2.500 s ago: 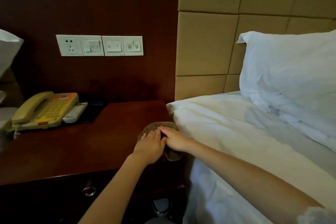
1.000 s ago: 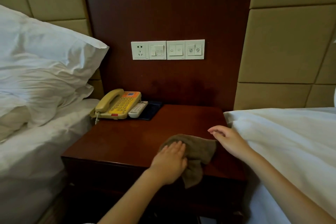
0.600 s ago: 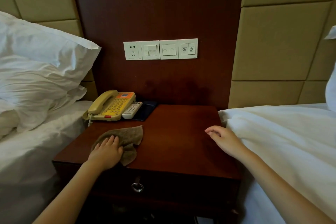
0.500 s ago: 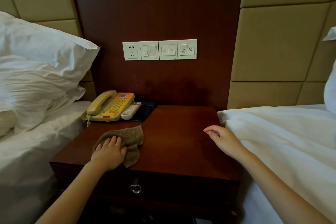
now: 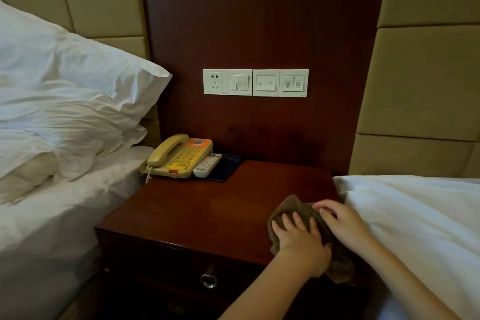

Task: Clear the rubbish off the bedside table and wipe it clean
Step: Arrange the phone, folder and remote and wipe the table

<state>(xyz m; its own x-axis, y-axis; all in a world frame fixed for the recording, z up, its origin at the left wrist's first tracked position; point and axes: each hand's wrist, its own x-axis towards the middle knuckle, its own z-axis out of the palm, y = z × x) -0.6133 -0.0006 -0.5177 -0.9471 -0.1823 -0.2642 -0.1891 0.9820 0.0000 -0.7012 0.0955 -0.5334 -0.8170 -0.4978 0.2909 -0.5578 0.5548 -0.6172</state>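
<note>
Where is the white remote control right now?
In the head view, the white remote lies at the back left of the bedside table, between the yellow telephone and a dark flat pad.

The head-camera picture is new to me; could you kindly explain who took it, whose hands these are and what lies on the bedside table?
There is no machine: a person wears one wide-angle camera on the head, looking down at their own bare hands. The left hand presses flat on a brown cloth at the near right corner of the bedside table; the right hand touches the cloth with bent fingers, and I cannot tell whether it grips. At the back left lie a yellow telephone, a white remote control and a dark flat item.
</note>
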